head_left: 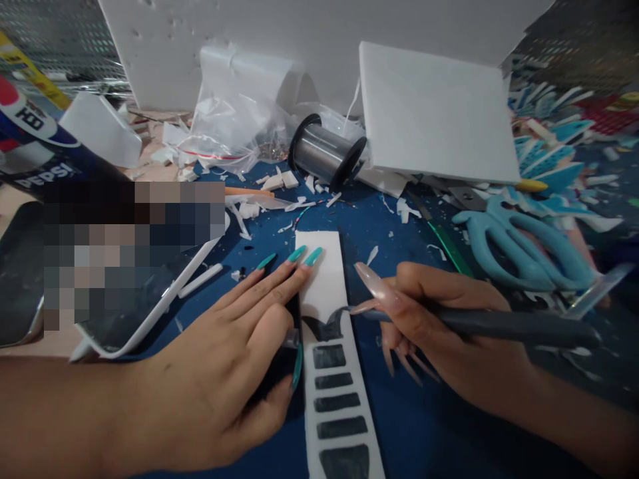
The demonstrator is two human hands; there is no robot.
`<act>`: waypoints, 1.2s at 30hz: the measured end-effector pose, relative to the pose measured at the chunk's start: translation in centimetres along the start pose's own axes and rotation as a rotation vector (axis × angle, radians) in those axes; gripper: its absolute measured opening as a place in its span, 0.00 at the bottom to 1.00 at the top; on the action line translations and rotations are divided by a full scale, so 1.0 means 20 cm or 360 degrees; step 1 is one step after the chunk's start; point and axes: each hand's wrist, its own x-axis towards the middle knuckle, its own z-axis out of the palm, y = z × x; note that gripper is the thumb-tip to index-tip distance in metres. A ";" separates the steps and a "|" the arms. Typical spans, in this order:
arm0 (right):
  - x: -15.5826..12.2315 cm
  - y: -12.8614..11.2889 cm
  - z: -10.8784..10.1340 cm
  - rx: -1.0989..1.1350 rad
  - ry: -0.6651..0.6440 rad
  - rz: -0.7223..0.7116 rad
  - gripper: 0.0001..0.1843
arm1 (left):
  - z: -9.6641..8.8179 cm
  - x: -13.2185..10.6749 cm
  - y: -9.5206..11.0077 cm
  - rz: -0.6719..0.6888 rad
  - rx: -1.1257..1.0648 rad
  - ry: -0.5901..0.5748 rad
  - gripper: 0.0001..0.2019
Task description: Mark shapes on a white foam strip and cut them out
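Note:
A narrow white strip (pixel 323 279), which looks like foam board, lies lengthwise in front of me, with several dark grey blocks coloured onto it. My left hand (pixel 249 352) rests on the strip's left side, fingers stretched out and the tips of two green-nailed fingers pressing its upper part. Its thumb lies along the left edge, near a small greyish thing I cannot make out. My right hand (pixel 424 306) grips a dark grey marker pen (pixel 499 326). The pen's tip meets the strip's right edge, beside a curved dark patch (pixel 329 326).
Light blue scissors (pixel 519 246) and a green-handled cutter (pixel 449 246) lie at right. Behind are a wire spool (pixel 327 153), plastic bags (pixel 234 126) and a white foam block (pixel 439 113). Phones (pixel 20 273) and a Pepsi bottle (pixel 54 146) occupy the left. Scraps litter the blue mat (pixel 399 426).

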 end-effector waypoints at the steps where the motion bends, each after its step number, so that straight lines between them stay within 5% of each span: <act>1: 0.00 0.00 0.00 0.0026 -0.0020 0.0018 0.27 | 0.00 0.00 0.00 0.0013 -0.0007 0.0013 0.12; 11: 0.02 -0.01 -0.01 -0.0013 0.0025 -0.0049 0.28 | 0.00 -0.01 -0.01 0.0029 -0.0003 0.0051 0.13; 20: 0.03 -0.01 0.01 0.0194 -0.0236 -0.0020 0.30 | 0.01 -0.02 0.00 0.0020 0.0054 0.0034 0.12; 31: 0.03 0.01 0.01 0.0350 -0.0280 -0.0055 0.26 | 0.02 -0.02 -0.01 0.0038 0.0026 0.0064 0.14; 36: 0.02 0.00 0.01 0.0320 -0.0001 0.0062 0.29 | 0.02 0.00 0.00 -0.0092 -0.0002 0.0039 0.10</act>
